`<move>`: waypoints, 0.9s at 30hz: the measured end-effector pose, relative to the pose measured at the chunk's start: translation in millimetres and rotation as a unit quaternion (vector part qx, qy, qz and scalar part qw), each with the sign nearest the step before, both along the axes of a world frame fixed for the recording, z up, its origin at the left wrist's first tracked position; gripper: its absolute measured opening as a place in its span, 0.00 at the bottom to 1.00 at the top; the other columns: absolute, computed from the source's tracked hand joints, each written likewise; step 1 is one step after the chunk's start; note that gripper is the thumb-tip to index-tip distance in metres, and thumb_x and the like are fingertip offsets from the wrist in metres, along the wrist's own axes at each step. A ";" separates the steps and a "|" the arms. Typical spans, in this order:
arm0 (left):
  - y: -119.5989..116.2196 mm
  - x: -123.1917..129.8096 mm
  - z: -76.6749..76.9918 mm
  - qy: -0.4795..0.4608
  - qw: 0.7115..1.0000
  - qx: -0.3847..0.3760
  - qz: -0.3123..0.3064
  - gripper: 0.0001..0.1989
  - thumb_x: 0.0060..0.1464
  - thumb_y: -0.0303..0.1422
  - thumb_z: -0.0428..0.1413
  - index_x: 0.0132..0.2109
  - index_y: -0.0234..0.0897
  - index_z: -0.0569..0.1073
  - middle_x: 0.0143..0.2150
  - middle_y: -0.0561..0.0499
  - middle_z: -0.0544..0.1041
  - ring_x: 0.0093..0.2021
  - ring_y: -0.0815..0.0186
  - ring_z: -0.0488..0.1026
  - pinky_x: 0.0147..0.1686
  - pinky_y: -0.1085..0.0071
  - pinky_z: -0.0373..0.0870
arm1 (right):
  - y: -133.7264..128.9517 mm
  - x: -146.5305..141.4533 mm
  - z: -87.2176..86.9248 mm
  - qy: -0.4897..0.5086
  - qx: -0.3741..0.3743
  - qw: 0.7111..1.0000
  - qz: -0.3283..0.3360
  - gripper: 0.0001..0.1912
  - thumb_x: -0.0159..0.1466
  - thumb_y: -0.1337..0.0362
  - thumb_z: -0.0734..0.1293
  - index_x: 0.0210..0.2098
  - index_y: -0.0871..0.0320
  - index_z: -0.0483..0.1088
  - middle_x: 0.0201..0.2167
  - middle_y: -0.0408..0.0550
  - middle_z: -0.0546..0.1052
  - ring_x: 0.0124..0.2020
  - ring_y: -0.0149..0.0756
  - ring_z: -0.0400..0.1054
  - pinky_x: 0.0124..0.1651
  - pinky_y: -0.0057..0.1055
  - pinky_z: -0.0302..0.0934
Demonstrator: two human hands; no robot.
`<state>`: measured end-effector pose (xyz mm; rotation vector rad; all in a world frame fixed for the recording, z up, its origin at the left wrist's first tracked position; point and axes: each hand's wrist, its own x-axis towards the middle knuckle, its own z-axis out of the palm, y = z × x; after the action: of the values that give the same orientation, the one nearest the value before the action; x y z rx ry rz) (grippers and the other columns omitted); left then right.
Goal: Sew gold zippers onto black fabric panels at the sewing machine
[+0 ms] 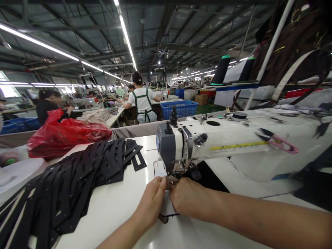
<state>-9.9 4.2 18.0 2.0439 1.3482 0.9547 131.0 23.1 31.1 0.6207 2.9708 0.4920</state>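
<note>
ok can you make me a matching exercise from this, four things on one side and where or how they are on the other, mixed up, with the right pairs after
Things
1. Plastic bag
2. Snips
3. Flat cut-out pieces
4. Left hand

Place, colour or state
A. Black, fanned out over the white table
B. At a small brownish piece, below the machine head
C. Red, loosely crumpled
D. Pink-handled, against the machine's white arm

Right pairs: 1-C, 2-D, 3-A, 4-B

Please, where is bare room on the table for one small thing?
Bare white tabletop lies between the black pieces and left hand, and between the forearms. Crowded: beneath the sewing machine head, where the right hand is too, and near the red bag.
</note>
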 end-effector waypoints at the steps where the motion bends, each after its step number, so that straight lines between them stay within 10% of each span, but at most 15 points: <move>1: 0.5 -0.2 -0.4 -0.006 1.000 -0.005 -0.004 0.26 0.64 0.40 0.33 0.35 0.34 0.72 0.35 0.46 0.73 0.37 0.64 0.72 0.40 0.68 0.71 | 0.4 0.3 -1.1 0.002 0.000 1.000 -0.005 0.07 0.49 0.78 0.66 0.22 0.62 0.71 0.20 0.47 0.75 0.20 0.34 0.65 0.16 0.28 0.47; 10: -4.5 -0.5 -5.5 -0.002 1.000 0.019 -0.006 0.16 0.62 0.35 0.43 0.34 0.37 0.73 0.34 0.48 0.74 0.39 0.61 0.71 0.45 0.59 0.67 | -4.5 34.1 -18.2 0.149 -0.002 0.985 -0.083 0.12 0.57 0.78 0.58 0.37 0.63 0.68 0.30 0.50 0.74 0.30 0.37 0.68 0.29 0.32 0.59; 16: -16.6 4.6 -19.7 0.144 0.956 0.244 -0.073 0.08 0.55 0.27 0.50 0.41 0.37 0.72 0.35 0.49 0.74 0.38 0.63 0.72 0.55 0.47 0.54 | 8.4 50.0 -43.1 0.451 -0.203 0.831 -0.254 0.09 0.56 0.74 0.58 0.30 0.61 0.69 0.31 0.50 0.73 0.34 0.40 0.67 0.37 0.34 0.60; 27: -9.5 10.8 -29.0 0.218 0.946 0.232 -0.066 0.15 0.51 0.34 0.56 0.47 0.38 0.70 0.41 0.47 0.70 0.43 0.57 0.66 0.51 0.48 0.58 | 29.5 53.4 -31.6 0.407 -0.279 0.834 -0.247 0.04 0.53 0.70 0.64 0.26 0.60 0.72 0.23 0.42 0.75 0.26 0.34 0.69 0.27 0.24 0.58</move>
<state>0.9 -5.3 -10.9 2.7988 1.2506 0.8478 184.4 52.6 -0.5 1.7699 3.1166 -0.8676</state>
